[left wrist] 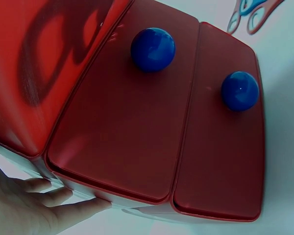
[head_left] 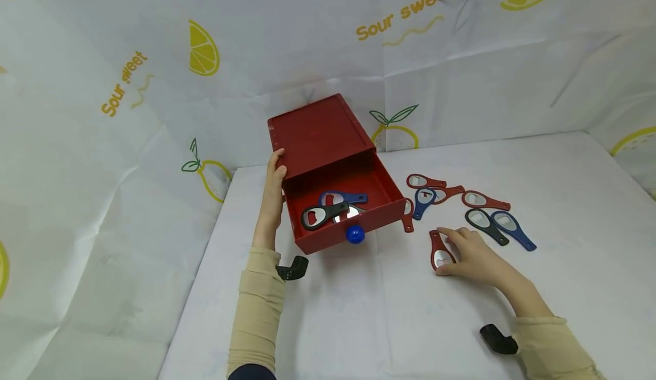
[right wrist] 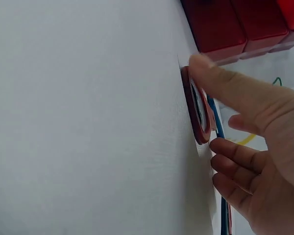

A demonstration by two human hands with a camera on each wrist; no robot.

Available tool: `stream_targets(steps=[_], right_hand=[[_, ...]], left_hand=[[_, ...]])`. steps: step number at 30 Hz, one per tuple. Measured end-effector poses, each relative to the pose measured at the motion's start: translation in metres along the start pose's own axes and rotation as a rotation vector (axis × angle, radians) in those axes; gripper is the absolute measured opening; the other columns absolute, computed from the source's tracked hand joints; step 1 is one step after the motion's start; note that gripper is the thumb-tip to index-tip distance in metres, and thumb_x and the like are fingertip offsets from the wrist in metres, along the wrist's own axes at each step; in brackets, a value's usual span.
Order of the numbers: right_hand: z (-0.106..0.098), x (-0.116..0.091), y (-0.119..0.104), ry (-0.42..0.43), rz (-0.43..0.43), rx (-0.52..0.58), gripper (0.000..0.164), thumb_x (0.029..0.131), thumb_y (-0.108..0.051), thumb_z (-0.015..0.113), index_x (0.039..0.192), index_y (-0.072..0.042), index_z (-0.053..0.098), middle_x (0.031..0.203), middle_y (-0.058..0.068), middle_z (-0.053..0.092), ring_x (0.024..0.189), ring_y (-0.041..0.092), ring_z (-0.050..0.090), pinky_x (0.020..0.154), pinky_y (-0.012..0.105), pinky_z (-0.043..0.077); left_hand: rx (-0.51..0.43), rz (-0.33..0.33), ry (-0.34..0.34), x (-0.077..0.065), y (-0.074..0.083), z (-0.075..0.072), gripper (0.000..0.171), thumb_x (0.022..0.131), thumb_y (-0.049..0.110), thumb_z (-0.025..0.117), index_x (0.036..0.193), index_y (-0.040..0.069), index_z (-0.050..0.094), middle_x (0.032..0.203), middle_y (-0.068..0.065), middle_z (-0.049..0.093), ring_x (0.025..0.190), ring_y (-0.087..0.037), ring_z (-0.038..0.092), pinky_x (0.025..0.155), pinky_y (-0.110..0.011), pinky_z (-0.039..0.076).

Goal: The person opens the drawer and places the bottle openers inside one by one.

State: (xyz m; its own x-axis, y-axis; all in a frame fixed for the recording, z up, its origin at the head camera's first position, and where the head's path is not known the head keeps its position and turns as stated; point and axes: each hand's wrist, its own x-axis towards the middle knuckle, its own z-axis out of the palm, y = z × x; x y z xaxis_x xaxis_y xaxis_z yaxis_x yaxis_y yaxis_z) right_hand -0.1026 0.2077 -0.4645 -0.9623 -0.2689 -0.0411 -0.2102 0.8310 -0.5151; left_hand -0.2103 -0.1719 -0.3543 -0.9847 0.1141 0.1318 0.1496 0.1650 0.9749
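A red drawer box [head_left: 320, 135] stands at the back with its top drawer [head_left: 328, 238] pulled out. Inside lie a blue bottle opener [head_left: 359, 197], a black bottle opener [head_left: 312, 217] and another partly covered one. My left hand [head_left: 271, 195] rests along the box's left side, fingers fairly straight, as the left wrist view also shows. On the table, my right hand [head_left: 474, 257] spans a red bottle opener [head_left: 437, 243] between thumb and index finger, the thumb at its round end and the index finger at the handle tip. The opener lies flat.
To the right of the drawer lie several bottle openers in red, blue and black, among them a red one [head_left: 492, 202] and a blue one [head_left: 520, 235]. Two closed drawers with blue knobs [left wrist: 153, 50] sit below the open one. A white patterned cloth hangs behind.
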Motion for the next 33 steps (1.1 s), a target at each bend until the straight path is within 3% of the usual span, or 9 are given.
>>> stream_targets(steps=[4, 7, 14, 20, 27, 33], right_hand=[[0.000, -0.002, -0.003, 0.019, -0.024, -0.013, 0.078, 0.065, -0.035, 0.081, 0.126, 0.001, 0.050, 0.099, 0.018, 0.056, 0.090, 0.029, 0.050, 0.073, 0.043, 0.044], [0.001, -0.002, -0.004, 0.028, -0.026, -0.017, 0.071, 0.066, -0.029, 0.080, 0.123, 0.003, 0.052, 0.095, 0.017, 0.057, 0.087, 0.027, 0.050, 0.071, 0.041, 0.043], [0.004, -0.003, -0.003, 0.044, -0.054, 0.012, 0.058, 0.067, -0.015, 0.075, 0.117, 0.007, 0.056, 0.102, 0.022, 0.055, 0.092, 0.032, 0.052, 0.076, 0.046, 0.043], [0.006, -0.004, 0.000, 0.057, -0.038, 0.003, 0.054, 0.066, -0.023, 0.080, 0.107, 0.005, 0.060, 0.101, 0.024, 0.055, 0.092, 0.035, 0.053, 0.077, 0.050, 0.044], [0.003, -0.002, 0.000, 0.019, -0.051, -0.014, 0.047, 0.066, -0.023, 0.079, 0.103, 0.001, 0.062, 0.093, 0.013, 0.057, 0.086, 0.025, 0.050, 0.071, 0.037, 0.041], [-0.005, 0.001, 0.001, 0.038, -0.060, -0.062, 0.044, 0.065, -0.021, 0.077, 0.102, -0.001, 0.064, 0.091, 0.010, 0.059, 0.085, 0.023, 0.050, 0.068, 0.033, 0.041]], left_hand=[[0.004, 0.011, 0.018, 0.009, -0.015, -0.003, 0.049, 0.091, 0.048, 0.032, 0.139, 0.041, 0.025, 0.147, 0.002, 0.025, 0.129, -0.025, 0.032, 0.097, -0.056, 0.034], [-0.008, 0.008, 0.025, 0.010, -0.016, -0.003, 0.047, 0.091, 0.047, 0.033, 0.138, 0.042, 0.027, 0.146, 0.003, 0.026, 0.127, -0.024, 0.033, 0.096, -0.053, 0.036], [-0.024, 0.003, 0.000, 0.000, 0.001, -0.001, 0.053, 0.092, 0.038, 0.030, 0.144, 0.030, 0.022, 0.149, -0.004, 0.022, 0.129, -0.027, 0.031, 0.098, -0.053, 0.034], [-0.013, 0.001, -0.005, -0.007, 0.011, 0.001, 0.054, 0.092, 0.036, 0.030, 0.145, 0.025, 0.021, 0.149, -0.006, 0.022, 0.129, -0.027, 0.031, 0.096, -0.050, 0.035], [-0.018, 0.003, -0.008, -0.007, 0.010, 0.001, 0.053, 0.092, 0.036, 0.030, 0.144, 0.026, 0.022, 0.149, -0.006, 0.023, 0.128, -0.027, 0.032, 0.096, -0.049, 0.035], [-0.017, 0.006, -0.015, -0.006, 0.009, 0.001, 0.053, 0.092, 0.038, 0.031, 0.143, 0.027, 0.023, 0.148, -0.004, 0.023, 0.128, -0.026, 0.032, 0.095, -0.049, 0.036]])
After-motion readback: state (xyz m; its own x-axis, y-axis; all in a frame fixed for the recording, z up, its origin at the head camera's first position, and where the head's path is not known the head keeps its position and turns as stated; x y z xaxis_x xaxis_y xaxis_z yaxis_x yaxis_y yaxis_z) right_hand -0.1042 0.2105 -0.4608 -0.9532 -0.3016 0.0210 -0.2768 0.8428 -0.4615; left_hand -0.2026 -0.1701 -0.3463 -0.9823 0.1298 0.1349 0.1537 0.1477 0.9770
